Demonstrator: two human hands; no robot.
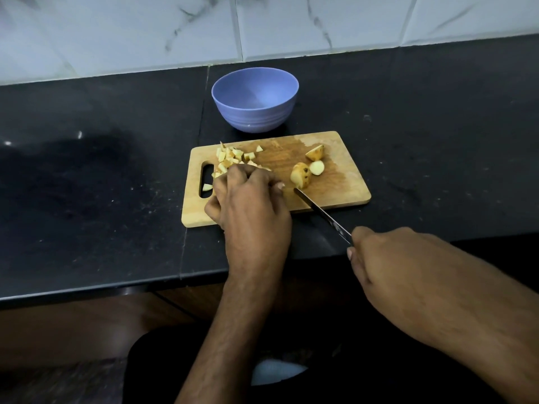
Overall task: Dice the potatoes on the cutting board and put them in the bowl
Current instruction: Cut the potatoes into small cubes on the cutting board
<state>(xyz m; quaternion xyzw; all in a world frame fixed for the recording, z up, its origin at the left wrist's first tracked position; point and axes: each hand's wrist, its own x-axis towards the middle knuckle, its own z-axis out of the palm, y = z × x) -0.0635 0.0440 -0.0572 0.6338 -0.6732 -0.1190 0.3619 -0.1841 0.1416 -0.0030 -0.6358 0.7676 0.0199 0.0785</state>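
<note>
A wooden cutting board [344, 185] lies on the black counter. A heap of diced potato [230, 157] sits at its left end, near the handle slot. My left hand [248, 205] rests on the board with curled fingers over the near side of that heap; whether it grips any pieces is hidden. Three larger potato chunks [302, 174] lie right of centre. My right hand [388, 263] holds a knife [320, 212] by the handle, its tip on the board just below the nearest chunk. A blue bowl [255, 112] stands behind the board and looks empty.
The black counter [102, 185] runs wide to both sides, with a seam left of the board. A white marble-tiled wall [262, 27] rises behind the bowl. The counter's front edge is close below the board.
</note>
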